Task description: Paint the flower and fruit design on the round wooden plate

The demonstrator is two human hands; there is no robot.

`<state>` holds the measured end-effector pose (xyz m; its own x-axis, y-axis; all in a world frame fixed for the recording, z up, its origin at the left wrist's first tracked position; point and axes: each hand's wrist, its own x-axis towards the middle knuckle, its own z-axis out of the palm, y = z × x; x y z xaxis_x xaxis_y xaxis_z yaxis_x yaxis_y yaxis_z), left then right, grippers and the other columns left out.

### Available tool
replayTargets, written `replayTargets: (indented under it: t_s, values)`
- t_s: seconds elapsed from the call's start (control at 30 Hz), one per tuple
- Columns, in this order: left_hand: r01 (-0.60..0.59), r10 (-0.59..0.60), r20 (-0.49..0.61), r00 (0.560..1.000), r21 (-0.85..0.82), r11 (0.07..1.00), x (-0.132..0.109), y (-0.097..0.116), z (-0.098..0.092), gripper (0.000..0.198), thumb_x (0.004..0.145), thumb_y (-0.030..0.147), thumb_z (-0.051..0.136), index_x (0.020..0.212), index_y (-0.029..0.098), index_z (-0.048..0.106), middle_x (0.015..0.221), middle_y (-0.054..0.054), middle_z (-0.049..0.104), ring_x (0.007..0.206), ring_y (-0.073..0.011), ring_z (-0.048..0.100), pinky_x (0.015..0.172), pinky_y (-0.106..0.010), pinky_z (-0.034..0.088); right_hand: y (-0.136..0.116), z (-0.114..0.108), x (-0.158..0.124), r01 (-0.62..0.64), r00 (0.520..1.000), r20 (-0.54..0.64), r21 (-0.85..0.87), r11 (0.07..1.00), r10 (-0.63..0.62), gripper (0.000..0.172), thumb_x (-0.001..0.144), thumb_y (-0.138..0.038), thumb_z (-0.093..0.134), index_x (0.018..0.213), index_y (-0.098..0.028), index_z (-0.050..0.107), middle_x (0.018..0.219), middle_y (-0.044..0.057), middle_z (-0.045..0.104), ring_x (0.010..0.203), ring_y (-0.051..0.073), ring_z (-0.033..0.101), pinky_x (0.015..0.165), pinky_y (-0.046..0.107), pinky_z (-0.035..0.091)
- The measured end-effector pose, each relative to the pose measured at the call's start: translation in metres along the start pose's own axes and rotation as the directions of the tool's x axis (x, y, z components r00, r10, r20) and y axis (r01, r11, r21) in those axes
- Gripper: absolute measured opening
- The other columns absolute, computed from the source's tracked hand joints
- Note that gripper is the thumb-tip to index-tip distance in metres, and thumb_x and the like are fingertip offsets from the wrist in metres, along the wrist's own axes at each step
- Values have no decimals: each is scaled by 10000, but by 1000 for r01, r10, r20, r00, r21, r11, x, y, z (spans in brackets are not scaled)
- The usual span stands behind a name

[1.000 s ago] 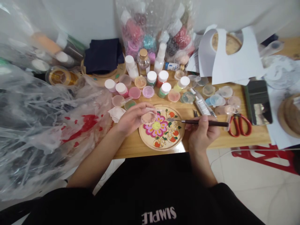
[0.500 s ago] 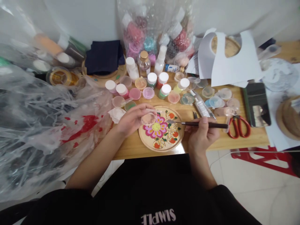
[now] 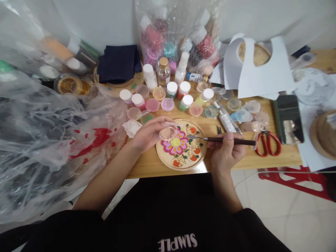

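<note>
My left hand [image 3: 151, 134] grips a small clear plastic cup [image 3: 168, 133] with pale peach contents, tilted over the upper left of a round wooden plaque [image 3: 163, 159]. On that plaque is a pink and purple flower [image 3: 175, 141] with a yellow centre, beside orange fruits and green leaves outlined in gold. A dark-handled palette knife [image 3: 223, 140] is pinched in my right hand [image 3: 228, 154]. Its thin metal blade points left above the leaves at the plaque's upper right; I cannot tell whether the tip touches the surface.
Behind the plaque stand white-capped paint jars [image 3: 186, 102] and several small cups [image 3: 167, 104]. A glue tube [image 3: 226, 120], red-handled pliers [image 3: 268, 143] and a phone [image 3: 288, 119] lie to the right. Crumpled plastic sheeting [image 3: 65, 147] fills the left; a white tissue [image 3: 131, 128] sits near my left wrist.
The whole view has shifted slightly, so the things on the table appear a little further right. Both hands keep their grip, and the cup and knife stay nearly in place over the plaque.
</note>
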<state>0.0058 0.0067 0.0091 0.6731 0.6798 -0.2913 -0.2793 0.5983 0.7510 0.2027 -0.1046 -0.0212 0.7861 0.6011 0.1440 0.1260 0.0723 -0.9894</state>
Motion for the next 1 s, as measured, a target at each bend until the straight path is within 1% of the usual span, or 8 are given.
replayTargets:
  t_s: [0.1, 0.27, 0.43, 0.6, 0.7, 0.87, 1.0]
  values:
    - [-2, 2, -3, 1000, -7, 1000, 0, 0, 1, 305, 714, 425, 870, 832, 156, 791, 800, -40, 749, 680, -132, 659, 632, -244, 499, 0, 0, 0, 0, 1000, 11, 16, 1000, 0, 390, 924, -531, 679, 706, -226, 572, 493, -71, 558, 364, 107, 513, 361, 255, 389]
    - [17, -18, -10, 1000, -22, 1000, 0, 0, 1, 299, 708, 408, 865, 826, 146, 781, 802, -44, 743, 697, -144, 667, 639, -250, 503, 0, 2, 1, 17, 1000, -25, 45, 999, -16, 373, 909, -506, 704, 697, -228, 573, 489, -77, 564, 344, 107, 504, 336, 254, 386]
    - [17, -16, 7, 1000, -27, 999, 0, -1, -1, 282, 734, 394, 851, 845, 144, 780, 791, -47, 739, 698, -145, 658, 657, -264, 496, 1, 2, 0, 23, 999, -39, 56, 998, -21, 352, 916, -471, 702, 692, -226, 583, 480, -74, 554, 339, 110, 499, 335, 258, 388]
    - [15, -14, 22, 1000, -38, 999, 0, -1, -1, 301, 726, 405, 870, 847, 142, 787, 793, -33, 745, 698, -130, 666, 662, -248, 499, 1, 2, 0, 50, 997, -53, 73, 996, -47, 351, 912, -463, 714, 683, -225, 595, 475, -72, 550, 329, 108, 485, 326, 256, 367]
    - [5, -4, 31, 1000, -46, 999, 1, -1, -1, 302, 732, 406, 873, 853, 142, 789, 795, -30, 749, 695, -121, 663, 657, -237, 499, 2, 1, 1, 60, 998, -38, 89, 994, -57, 356, 915, -478, 709, 688, -228, 598, 468, -75, 547, 327, 108, 482, 326, 253, 368]
    - [-5, 7, 31, 999, -57, 998, 1, 0, 1, 268, 738, 366, 863, 843, 135, 775, 787, -32, 745, 687, -127, 667, 624, -238, 500, 3, 1, 2, 49, 999, 13, 57, 997, -50, 359, 930, -492, 689, 702, -232, 591, 482, -71, 568, 353, 111, 514, 342, 241, 390]
    - [-4, 7, 36, 999, -67, 998, 1, -1, 2, 251, 747, 341, 840, 844, 123, 764, 782, -40, 745, 689, -129, 671, 627, -239, 506, 1, 3, 2, 66, 998, 12, 82, 994, -67, 360, 931, -473, 690, 706, -214, 580, 472, -62, 572, 350, 107, 516, 337, 227, 386]
